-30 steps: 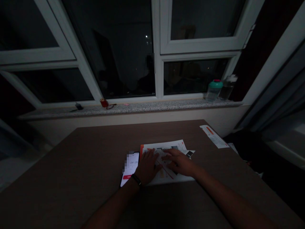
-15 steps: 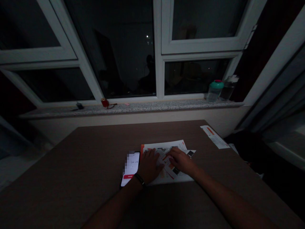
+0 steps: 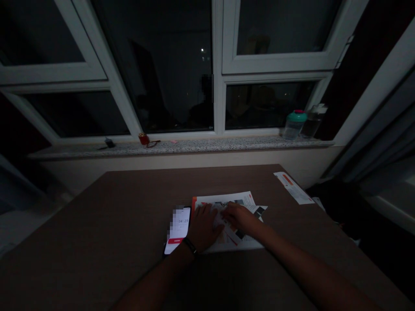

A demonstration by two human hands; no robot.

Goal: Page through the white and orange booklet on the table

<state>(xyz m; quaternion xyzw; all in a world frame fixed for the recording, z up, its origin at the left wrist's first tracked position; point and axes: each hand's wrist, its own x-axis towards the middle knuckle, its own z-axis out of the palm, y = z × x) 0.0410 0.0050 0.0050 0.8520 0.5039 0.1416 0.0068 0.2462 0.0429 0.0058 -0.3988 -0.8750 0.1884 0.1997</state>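
My left hand (image 3: 204,226) lies flat with fingers stretched on a small folded paper (image 3: 232,233), which rests on top of a larger printed sheet (image 3: 215,247) with an orange left edge. Curled fingers of my right hand (image 3: 241,218) are on the same folded paper, close beside the left fingertips; the exact grip is hard to see in the dim light. A pointed corner (image 3: 261,210) of paper sticks out past the right knuckles. Just left of my left wrist, a lit phone (image 3: 177,231) showing a timer lies face up.
A torn printed strip (image 3: 293,188) lies at the right edge of the brown table (image 3: 106,224). Along the granite sill (image 3: 201,145) stand a teal-lidded bottle (image 3: 295,125), a clear bottle (image 3: 314,121) and a small red jar (image 3: 143,138). A dark window rises behind.
My right hand has slid slightly left across the folded paper, nearer my left hand. The left hand keeps its place on the paper.
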